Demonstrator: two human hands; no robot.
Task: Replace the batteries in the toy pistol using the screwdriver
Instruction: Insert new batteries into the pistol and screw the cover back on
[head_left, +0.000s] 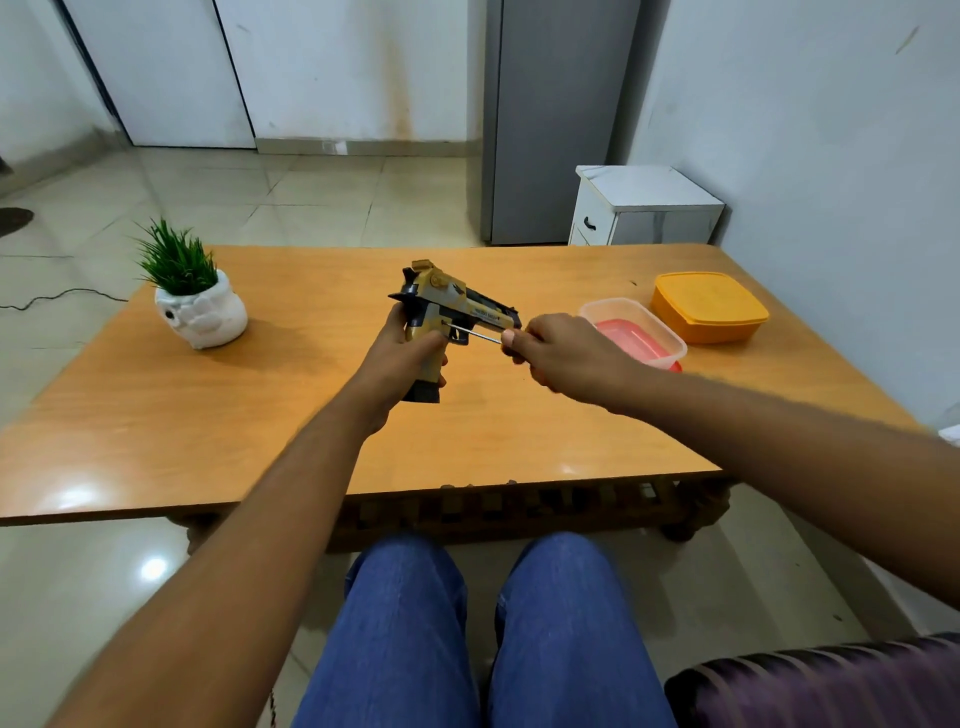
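I see my left hand (402, 358) wrapped round the grip of the toy pistol (451, 312), fingers (428, 344) curled tight across the front of the grip and holding it upright above the middle of the counter (311, 415), barrel pointing to my right. My right hand (558, 356) is clenched round the handle of the screwdriver (475, 332); only the thin metal shaft shows, running from my thumb and forefinger leftward, its tip touching the pistol's side just above the grip, near the trigger. The pistol is tan and gold with black parts, a dark base at the grip's bottom and small lettering on the slide I cannot read. To the right on the counter sit a clear container (636, 330) with something red inside and an orange lidded box (709, 306); a small potted plant (195, 291) stands at left.
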